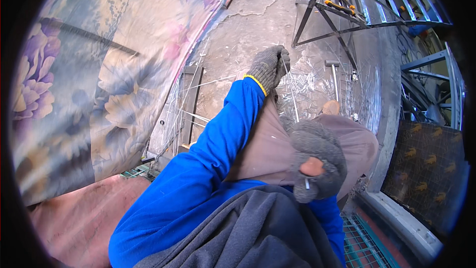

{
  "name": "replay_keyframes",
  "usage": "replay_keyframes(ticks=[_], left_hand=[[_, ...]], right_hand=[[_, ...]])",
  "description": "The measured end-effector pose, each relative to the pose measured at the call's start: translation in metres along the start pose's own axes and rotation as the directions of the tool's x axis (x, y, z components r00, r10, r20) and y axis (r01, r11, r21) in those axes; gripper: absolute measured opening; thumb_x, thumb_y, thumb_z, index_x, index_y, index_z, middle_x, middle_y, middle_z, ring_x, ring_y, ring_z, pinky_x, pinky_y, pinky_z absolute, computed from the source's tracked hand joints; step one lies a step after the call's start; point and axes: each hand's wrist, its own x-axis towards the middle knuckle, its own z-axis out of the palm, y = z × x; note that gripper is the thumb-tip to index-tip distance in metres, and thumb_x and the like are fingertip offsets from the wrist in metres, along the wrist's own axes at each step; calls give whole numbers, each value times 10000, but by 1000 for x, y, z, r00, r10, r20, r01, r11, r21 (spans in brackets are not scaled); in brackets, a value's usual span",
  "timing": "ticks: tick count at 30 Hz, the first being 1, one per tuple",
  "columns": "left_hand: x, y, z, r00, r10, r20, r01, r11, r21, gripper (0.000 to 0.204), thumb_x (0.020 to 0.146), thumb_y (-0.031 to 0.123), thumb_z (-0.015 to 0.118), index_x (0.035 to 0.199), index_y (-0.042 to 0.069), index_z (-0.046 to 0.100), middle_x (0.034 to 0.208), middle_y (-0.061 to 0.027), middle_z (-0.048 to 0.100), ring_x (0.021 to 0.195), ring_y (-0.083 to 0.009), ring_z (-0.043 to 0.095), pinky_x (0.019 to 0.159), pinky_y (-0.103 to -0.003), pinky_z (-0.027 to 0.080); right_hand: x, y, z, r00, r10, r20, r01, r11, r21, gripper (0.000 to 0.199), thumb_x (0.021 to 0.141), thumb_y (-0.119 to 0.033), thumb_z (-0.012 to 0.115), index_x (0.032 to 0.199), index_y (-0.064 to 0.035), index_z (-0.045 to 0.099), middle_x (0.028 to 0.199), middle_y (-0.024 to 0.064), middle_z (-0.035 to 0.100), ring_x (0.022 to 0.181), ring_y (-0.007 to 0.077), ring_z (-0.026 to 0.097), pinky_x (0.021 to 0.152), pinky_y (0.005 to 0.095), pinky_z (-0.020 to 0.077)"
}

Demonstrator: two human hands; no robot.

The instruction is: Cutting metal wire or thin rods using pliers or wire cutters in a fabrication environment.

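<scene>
Two gloved hands, left hand (268, 66) and right hand (317, 161), each pinch apparently one wire rod (293, 100).

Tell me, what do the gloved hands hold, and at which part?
A thin metal rod: the left hand grips its far end, the right hand its near end.

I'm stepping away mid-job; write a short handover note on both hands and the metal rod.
Left hand, in a grey knit glove, is stretched forward and closed on the far end of the thin straight metal rod.
Right hand, also gloved, grips the rod's near end close to the body.
Pile of short cut metal pieces lies on the concrete floor ahead.
Done and left: cannot tell from this view.
</scene>
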Motion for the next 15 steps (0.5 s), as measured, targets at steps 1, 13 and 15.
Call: replay_keyframes(ticks=[1, 13, 15], left_hand=[[2, 1, -2, 1000, -13, 20, 14, 1000, -29, 179, 981, 104, 459, 824, 61, 533, 611, 12, 492, 459, -108, 456, 427, -236, 426], [15, 1, -14, 973, 179, -146, -196, 974, -110, 123, 939, 57, 452, 876, 118, 538, 625, 37, 444, 444, -75, 378, 376, -226, 292], [13, -1, -12, 970, 178, -166, -190, 980, -57, 97, 941, 62, 461, 919, 106, 545, 634, 32, 453, 445, -81, 384, 378, -228, 297]], right_hand=[[7, 5, 4, 1000, 0, 2, 0, 1000, 2, 382, 846, -270, 676, 1153, -58, 595, 1178, 173, 657, 1162, 376, 598, 1019, 531, 436], [-3, 8, 34, 995, 90, 46, -90, 996, -5, 263, 809, -237, 660, 1004, -61, 669, 1121, 142, 667, 1113, 381, 622, 990, 537, 469], [2, 6, 30, 996, -5, 85, 12, 997, -81, 291, 812, -255, 662, 1016, -47, 661, 1111, 143, 670, 1103, 379, 626, 988, 528, 473]])
